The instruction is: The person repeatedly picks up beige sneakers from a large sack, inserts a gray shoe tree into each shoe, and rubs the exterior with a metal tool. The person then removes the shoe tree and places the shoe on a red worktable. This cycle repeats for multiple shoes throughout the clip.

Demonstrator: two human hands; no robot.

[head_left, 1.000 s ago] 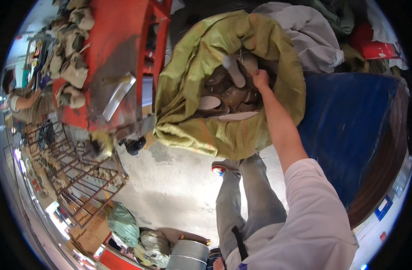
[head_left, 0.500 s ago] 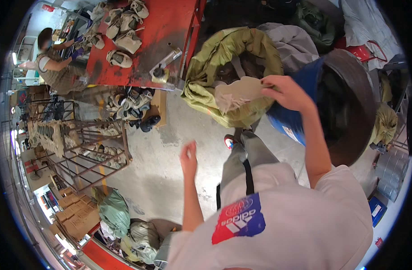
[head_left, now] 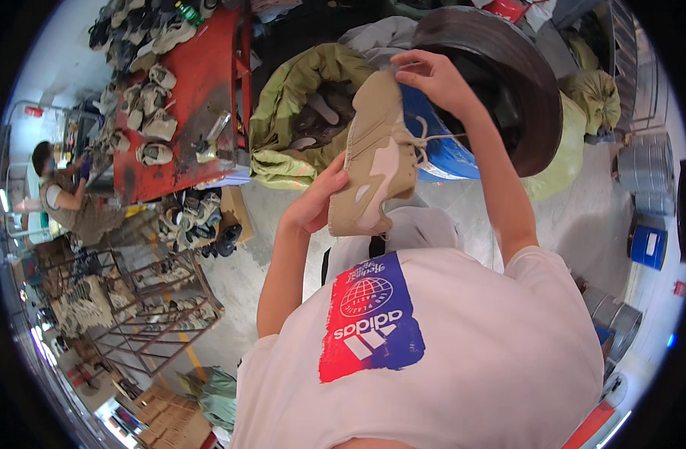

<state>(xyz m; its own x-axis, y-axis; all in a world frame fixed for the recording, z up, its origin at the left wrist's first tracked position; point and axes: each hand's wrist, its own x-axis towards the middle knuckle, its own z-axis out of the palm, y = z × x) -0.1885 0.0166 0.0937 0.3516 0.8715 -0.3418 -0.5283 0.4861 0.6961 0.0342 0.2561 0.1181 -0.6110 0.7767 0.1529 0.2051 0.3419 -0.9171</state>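
One shoe (head_left: 373, 161) has come up from the open sack (head_left: 272, 123) toward our chest; our left hand (head_left: 318, 196) clamps it, right hand's (head_left: 436, 81) hold at the toe unclear. Shoe partly hides one big drum (head_left: 444, 161).

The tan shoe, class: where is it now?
In the head view, the tan shoe is above centre in the left hand, yellow-green sack to its left, blue barrel right.

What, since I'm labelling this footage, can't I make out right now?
All in the head view:
Beige shoe: far side, turned away.
Left grip: some fingers, behind the shoe.
Yellow-green sack: right part of its opening, behind the shoe.
Blue drum: its inside, too dark.
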